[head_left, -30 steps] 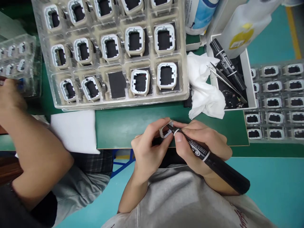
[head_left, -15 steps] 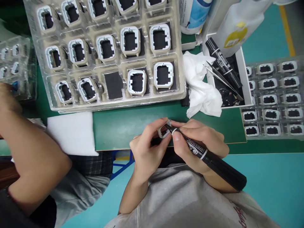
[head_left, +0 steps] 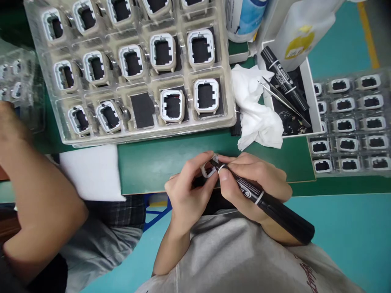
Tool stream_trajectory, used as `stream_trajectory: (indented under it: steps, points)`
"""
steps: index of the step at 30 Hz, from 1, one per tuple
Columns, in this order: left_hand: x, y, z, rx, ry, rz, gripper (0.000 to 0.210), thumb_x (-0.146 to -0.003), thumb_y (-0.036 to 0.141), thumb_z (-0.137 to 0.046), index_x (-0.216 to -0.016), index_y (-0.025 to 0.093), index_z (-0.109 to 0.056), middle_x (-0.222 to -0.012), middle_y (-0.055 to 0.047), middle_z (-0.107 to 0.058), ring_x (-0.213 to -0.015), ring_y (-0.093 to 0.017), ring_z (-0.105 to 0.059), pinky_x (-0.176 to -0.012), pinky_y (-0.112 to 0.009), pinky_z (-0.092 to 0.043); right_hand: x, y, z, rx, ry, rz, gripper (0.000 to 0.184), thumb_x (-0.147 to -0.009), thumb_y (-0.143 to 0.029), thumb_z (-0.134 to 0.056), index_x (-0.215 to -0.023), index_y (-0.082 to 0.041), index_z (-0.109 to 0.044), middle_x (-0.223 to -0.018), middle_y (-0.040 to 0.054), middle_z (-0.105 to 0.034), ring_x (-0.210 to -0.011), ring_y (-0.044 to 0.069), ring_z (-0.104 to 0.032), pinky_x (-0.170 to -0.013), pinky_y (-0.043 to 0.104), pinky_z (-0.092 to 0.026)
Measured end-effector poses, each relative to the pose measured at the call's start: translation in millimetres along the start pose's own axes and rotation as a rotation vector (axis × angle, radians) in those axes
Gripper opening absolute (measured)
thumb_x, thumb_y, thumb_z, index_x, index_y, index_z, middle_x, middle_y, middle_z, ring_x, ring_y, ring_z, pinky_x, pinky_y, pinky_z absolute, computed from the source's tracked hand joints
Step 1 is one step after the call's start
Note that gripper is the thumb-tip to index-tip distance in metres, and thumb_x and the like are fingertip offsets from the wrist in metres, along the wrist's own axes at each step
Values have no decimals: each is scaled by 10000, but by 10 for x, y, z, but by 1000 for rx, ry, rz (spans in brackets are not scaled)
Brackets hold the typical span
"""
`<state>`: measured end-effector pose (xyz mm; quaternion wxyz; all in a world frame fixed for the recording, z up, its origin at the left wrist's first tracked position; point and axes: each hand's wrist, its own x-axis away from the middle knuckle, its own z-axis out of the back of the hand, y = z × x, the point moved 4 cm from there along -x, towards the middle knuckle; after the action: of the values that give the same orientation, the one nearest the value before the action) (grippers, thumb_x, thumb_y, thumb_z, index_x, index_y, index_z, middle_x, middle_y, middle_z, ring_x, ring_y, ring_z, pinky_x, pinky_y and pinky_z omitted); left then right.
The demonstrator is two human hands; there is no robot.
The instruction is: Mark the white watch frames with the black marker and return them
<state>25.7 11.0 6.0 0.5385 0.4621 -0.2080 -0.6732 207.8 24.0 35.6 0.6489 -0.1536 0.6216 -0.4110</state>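
Marker (head_left: 264, 200) (long, black) slants, tip forward-left at white frame (head_left: 204, 171).

A small pale frame (head_left: 203, 171), rounded at the corners and open through its middle, is pinched between thumb and fingers of the left hand (head_left: 192, 187). It sits tilted, partly hidden by those fingers, at the 10 o'clock end of a thick black marker (head_left: 271, 209). The marker, uncapped at its dark tip, bears white lettering and a white ring around its barrel. Gripped by the right hand (head_left: 258, 181), it slants with its smooth butt towards 4 o'clock. Its tip meets the frame's opening; whether they touch is unclear.
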Motion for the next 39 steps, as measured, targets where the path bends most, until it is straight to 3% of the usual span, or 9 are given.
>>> stream_trajectory:
  steps: [9,13,20,24,25,28,30,34,39]
  points:
    - [2,-35,9,53,-9,14,444,-1069,133,-998,-1467,315,-922,-1239,14,-1011,-872,-138,-953,-854,-207,-780,6,22,0,-29,-15,-3,273,-1052,-23,-924,-1136,-270,-843,-908,4,-920,-872,264,-998,-846,312,-877]
    - [-46,-26,15,161,-19,92,505,-986,117,-1073,-1434,299,-930,-1098,38,-998,-800,-122,-930,-786,-165,-751,3,42,10,-91,-25,5,293,-1031,-12,-922,-1150,-268,-844,-917,7,-932,-830,272,-987,-839,359,-896]
    - [-164,-6,28,428,-57,219,580,-898,377,-1251,-1361,241,-929,-1076,-24,-1015,-860,-224,-1005,-818,-238,-833,126,163,159,-303,-132,-160,382,-980,-78,-1017,-1275,-273,-874,-883,1,-923,-838,323,-998,-926,465,-923]
    - [-210,-10,40,488,-50,227,582,-884,368,-1264,-1349,238,-939,-1071,-20,-1015,-882,-227,-1012,-845,-235,-842,153,199,182,-311,3,-220,386,-1021,-157,-1025,-1353,-294,-884,-864,-17,-887,-851,310,-997,-795,386,-886]
    - [-216,-9,39,503,-51,220,573,-895,346,-1257,-1362,243,-941,-1085,-18,-1017,-902,-225,-1016,-862,-233,-843,129,188,173,-299,17,-191,384,-1012,-141,-1019,-1343,-285,-889,-875,-16,-886,-812,291,-978,-827,394,-895]
    - [-219,-11,27,528,-57,198,563,-937,310,-1230,-1417,253,-942,-1114,-22,-1020,-950,-227,-1024,-898,-235,-845,14,136,114,-287,-106,-73,434,-939,-20,-980,-1314,-215,-883,-965,19,-917,-769,242,-914,-1069,467,-910]
    - [-213,-19,22,531,-52,186,569,-955,303,-1217,-1450,256,-941,-1116,-25,-1018,-963,-230,-1024,-919,-246,-848,-54,118,118,-282,-151,-27,457,-929,7,-962,-1328,-190,-861,-1031,49,-930,-805,238,-900,-1139,507,-901]
    - [-196,-32,18,527,-43,164,595,-986,295,-1193,-1522,278,-935,-1144,-29,-1017,-962,-220,-1016,-935,-254,-846,-79,109,132,-272,-218,6,465,-953,14,-901,-1362,-203,-859,-1067,54,-943,-861,252,-912,-1126,520,-905]
    - [-144,-42,29,385,-30,117,611,-1002,311,-1178,-1562,284,-936,-1141,-36,-1007,-921,-221,-988,-858,-271,-835,25,143,88,-292,-184,-150,478,-927,-2,-968,-1319,-255,-863,-1010,31,-911,-883,279,-947,-994,482,-918]
